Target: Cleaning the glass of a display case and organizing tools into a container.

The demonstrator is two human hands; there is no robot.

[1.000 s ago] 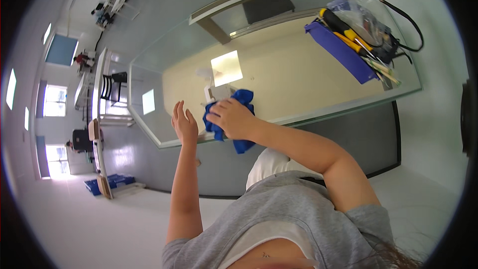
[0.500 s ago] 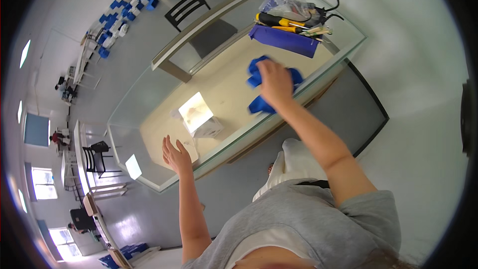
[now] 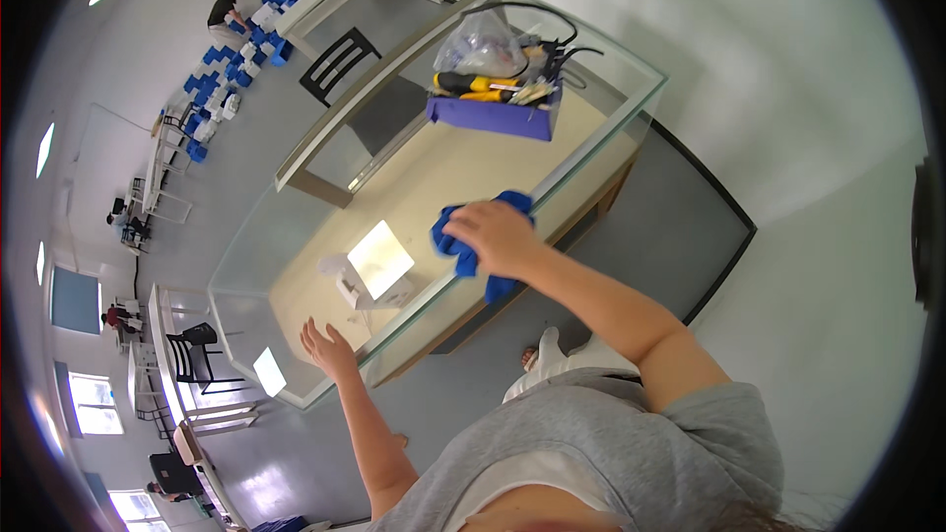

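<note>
A crumpled blue cloth point(image 3: 501, 288) lies under my right hand point(image 3: 496, 238), bunched beneath the fingers, with one end hanging at the near edge of the glass top. It rests on the glass-topped table point(image 3: 601, 182). Over the near left part of the same table, my left hand point(image 3: 330, 350) is open with fingers spread and holds nothing. Whether it touches the glass is hard to tell. Between the hands, a small white box-like thing point(image 3: 389, 293) shows beside a bright rectangle of light that looks like a reflection.
A purple box point(image 3: 493, 118) holds yellow-and-black tools point(image 3: 475, 85), cables and a clear plastic bag point(image 3: 483, 44) at the table's far right. Behind the table stands a black chair point(image 3: 338, 67). Blue and white bins point(image 3: 219, 89) are stacked far off, near another person point(image 3: 227, 15).
My right hand has moved left and nearer with the blue cloth, which is now more bunched up. The view has shifted, and my left hand stays open.
</note>
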